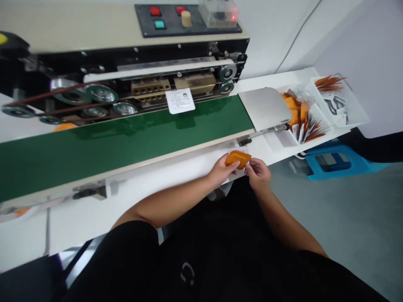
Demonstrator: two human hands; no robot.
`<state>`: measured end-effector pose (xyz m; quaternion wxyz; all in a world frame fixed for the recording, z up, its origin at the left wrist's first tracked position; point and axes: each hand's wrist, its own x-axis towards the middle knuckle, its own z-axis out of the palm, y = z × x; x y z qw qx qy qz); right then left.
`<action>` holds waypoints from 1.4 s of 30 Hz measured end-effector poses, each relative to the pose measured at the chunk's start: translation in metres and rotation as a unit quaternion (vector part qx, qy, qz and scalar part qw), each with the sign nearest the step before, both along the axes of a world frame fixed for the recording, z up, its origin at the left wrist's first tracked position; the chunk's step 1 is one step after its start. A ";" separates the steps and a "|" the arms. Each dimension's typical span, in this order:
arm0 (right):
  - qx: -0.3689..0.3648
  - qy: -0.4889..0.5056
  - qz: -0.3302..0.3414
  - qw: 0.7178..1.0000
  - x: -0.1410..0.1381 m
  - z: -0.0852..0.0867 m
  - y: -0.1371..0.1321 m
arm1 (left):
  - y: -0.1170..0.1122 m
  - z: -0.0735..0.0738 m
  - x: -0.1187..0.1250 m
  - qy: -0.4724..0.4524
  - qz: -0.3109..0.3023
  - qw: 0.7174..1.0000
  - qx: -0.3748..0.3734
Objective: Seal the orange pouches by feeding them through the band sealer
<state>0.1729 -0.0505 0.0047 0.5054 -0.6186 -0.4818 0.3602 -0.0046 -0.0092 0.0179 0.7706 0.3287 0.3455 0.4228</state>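
My left hand (221,171) is closed on a small orange pouch-like piece (238,159), its thumb lying across the front. From the other side my right hand (258,172) pinches at the right end of the piece, with its other fingers curled. Something pale and thin shows around the piece, perhaps a clear bag, but I cannot make it out fully. Both hands are in front of the green conveyor belt (141,140), low over the white table. At the sealing machine (176,79), a white printed card (180,101) hangs over the belt's far side.
A metal plate (266,109) extends the belt's right end. Beyond it, white trays (357,109) hold orange pieces, brown-edged cards (315,130) and dark clips. A blue stool (359,167) stands on the floor at right. Exposed rollers (102,93) line the machine's left part.
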 end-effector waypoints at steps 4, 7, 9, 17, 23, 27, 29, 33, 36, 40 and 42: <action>-0.024 0.013 -0.004 1.000 0.003 0.007 0.007 | 0.000 -0.001 0.002 0.011 0.016 1.000 -0.007; -0.028 0.017 -0.023 0.999 0.005 0.008 0.009 | 0.000 -0.003 0.004 0.020 0.025 0.999 -0.002; -0.021 0.009 -0.032 0.999 0.005 0.006 0.009 | -0.001 -0.004 0.004 0.022 0.029 0.999 0.008; 0.052 -0.057 -0.064 0.995 0.007 0.012 0.006 | -0.003 -0.004 0.003 0.050 0.039 0.998 0.019; 0.022 -0.042 0.004 0.999 0.005 0.021 0.011 | 0.000 -0.002 0.000 0.039 0.028 0.998 0.032; 0.009 -0.028 0.057 0.998 0.005 0.024 0.014 | -0.001 -0.001 0.000 0.037 0.030 0.998 0.028; 0.025 -0.061 0.064 0.996 0.006 0.027 0.014 | -0.002 -0.001 0.000 0.040 0.024 0.999 0.025; 0.104 -0.160 0.019 0.981 0.006 0.032 0.008 | -0.004 -0.001 -0.001 0.036 0.016 0.999 0.033; 0.125 -0.108 0.000 0.986 0.003 0.031 0.005 | -0.004 -0.001 -0.002 0.054 0.013 0.998 0.042; 0.073 0.029 -0.030 0.996 0.001 0.027 0.006 | 0.000 0.002 -0.004 0.031 0.020 0.998 0.041; 0.069 0.071 -0.038 0.994 0.001 0.029 0.009 | 0.003 0.003 -0.004 0.007 0.017 0.999 0.036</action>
